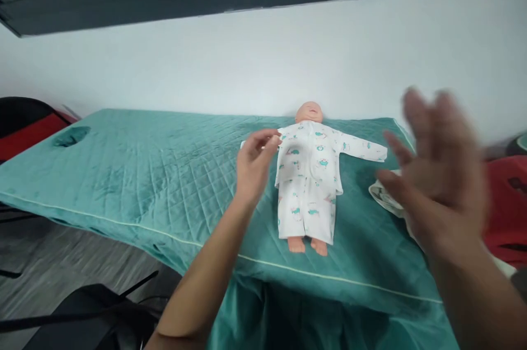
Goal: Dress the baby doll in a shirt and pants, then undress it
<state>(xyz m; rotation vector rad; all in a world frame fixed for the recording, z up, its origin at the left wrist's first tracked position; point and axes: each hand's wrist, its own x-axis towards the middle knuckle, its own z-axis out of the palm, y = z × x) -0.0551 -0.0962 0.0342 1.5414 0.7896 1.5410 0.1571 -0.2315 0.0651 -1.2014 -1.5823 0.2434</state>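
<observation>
A baby doll (309, 113) lies on its back on a green quilted bed cover (185, 163), its head towards the wall. It wears a white printed shirt (310, 150) and matching trousers (307, 210), with bare feet showing below. My left hand (257, 161) is at the sleeve on the picture's left, thumb and fingers pinched close together at the cloth near the shoulder; the hand hides most of that sleeve. The other sleeve (364, 148) stretches out flat to the right. Raised to the right of the doll, my right hand (440, 174) is blurred, empty, with its fingers spread.
A cream printed cloth (385, 196) lies partly behind my right hand. A red bag (508, 202) is at the right edge, and a red and black bag (31, 130) at the far left. The cover has a hole (72, 136). A black chair (90, 317) stands lower left.
</observation>
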